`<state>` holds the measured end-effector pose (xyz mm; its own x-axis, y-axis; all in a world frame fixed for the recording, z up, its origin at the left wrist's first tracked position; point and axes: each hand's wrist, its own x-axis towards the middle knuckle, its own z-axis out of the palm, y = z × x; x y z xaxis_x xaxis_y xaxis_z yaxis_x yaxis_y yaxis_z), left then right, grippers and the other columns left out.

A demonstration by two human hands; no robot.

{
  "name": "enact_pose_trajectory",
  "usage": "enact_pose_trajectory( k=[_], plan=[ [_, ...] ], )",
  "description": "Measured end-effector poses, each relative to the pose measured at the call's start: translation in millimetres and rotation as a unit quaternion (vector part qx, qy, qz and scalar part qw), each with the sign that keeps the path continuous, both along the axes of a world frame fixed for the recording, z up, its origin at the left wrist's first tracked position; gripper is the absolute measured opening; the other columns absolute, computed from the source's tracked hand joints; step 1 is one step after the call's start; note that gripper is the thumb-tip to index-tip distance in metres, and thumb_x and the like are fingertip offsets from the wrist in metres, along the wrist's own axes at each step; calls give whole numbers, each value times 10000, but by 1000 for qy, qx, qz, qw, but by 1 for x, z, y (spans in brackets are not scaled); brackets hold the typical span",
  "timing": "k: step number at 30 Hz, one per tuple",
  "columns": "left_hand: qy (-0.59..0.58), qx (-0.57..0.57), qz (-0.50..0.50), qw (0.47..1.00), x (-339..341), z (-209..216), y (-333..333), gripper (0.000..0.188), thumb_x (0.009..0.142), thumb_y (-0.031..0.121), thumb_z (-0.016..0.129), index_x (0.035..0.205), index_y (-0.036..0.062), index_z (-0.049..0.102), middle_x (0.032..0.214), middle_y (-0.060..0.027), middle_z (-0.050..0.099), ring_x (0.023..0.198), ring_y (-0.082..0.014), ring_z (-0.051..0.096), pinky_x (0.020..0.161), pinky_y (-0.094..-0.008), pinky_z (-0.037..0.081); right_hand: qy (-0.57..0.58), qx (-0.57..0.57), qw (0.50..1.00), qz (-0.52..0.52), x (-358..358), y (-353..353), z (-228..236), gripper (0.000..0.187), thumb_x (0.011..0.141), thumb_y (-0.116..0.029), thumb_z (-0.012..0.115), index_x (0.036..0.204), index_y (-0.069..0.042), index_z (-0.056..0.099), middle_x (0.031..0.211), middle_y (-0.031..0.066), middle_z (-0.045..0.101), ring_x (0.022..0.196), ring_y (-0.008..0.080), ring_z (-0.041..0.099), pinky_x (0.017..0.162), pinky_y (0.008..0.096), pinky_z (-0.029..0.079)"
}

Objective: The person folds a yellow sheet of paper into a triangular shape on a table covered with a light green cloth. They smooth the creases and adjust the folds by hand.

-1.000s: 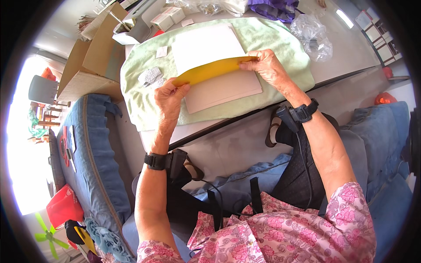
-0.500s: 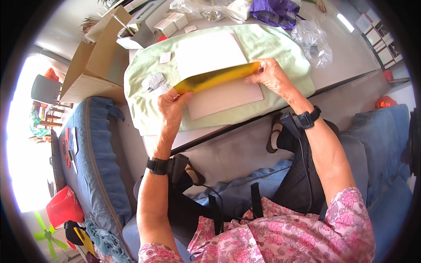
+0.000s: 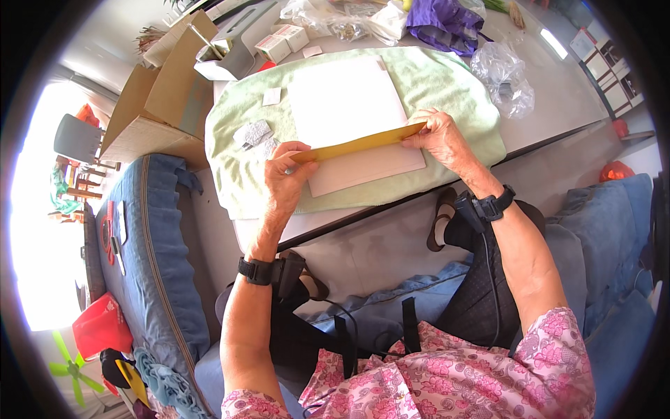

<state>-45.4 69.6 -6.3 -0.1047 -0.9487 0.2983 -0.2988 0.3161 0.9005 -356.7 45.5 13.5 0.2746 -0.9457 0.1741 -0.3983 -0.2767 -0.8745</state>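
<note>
Between my two hands a gold, shiny strip (image 3: 359,142) is stretched, looking like foil or thin film. My left hand (image 3: 285,173) pinches its left end and my right hand (image 3: 440,140) pinches the right end. Beneath and beyond the strip lies a white flat sheet or board (image 3: 347,94). On the near side of the strip a pale pinkish panel (image 3: 370,170) shows; whether it joins the white one cannot be told. Both rest on a light green towel (image 3: 464,105) spread over the table.
Left on the towel are a crumpled grey cloth (image 3: 252,133) and a small white square (image 3: 271,96). Small boxes (image 3: 282,43), a grey caddy (image 3: 227,59), a purple bag (image 3: 447,26) and a clear plastic bag (image 3: 504,77) stand behind. A cardboard box (image 3: 157,105) sits left.
Both hands have come slightly nearer to me with the gold strip. Its face has tilted, so it looks narrower and less shiny now. The whole view has shifted a little.
</note>
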Motion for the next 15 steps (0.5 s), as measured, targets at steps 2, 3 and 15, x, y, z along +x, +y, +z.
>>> enact_pose_trajectory(
  k=[2,3,15],
  plan=[
    [-3,-4,3,1000,0,-3,-1,144,720,-12,731,858,27,751,990,-39,647,932,-152,567,822,-296,451,29,-18,999,-3,-1,1,-2,184,755,-4,750,937,12,722,849,10,693,780,96,614,996,308,396],
    [-5,-6,4,1000,1,-4,-1,140,718,-11,731,850,32,751,992,-37,643,954,-160,560,840,-306,445,44,-27,999,-5,-1,1,-2,184,756,-13,752,938,2,726,852,7,697,790,101,620,1066,329,354],
    [-44,-39,11,998,1,-14,-2,232,686,23,742,913,69,754,1141,-81,592,1088,-261,486,1006,-408,350,25,-12,1000,9,0,9,6,204,753,-41,759,951,-1,731,921,50,691,873,159,631,946,338,458]
  ],
)
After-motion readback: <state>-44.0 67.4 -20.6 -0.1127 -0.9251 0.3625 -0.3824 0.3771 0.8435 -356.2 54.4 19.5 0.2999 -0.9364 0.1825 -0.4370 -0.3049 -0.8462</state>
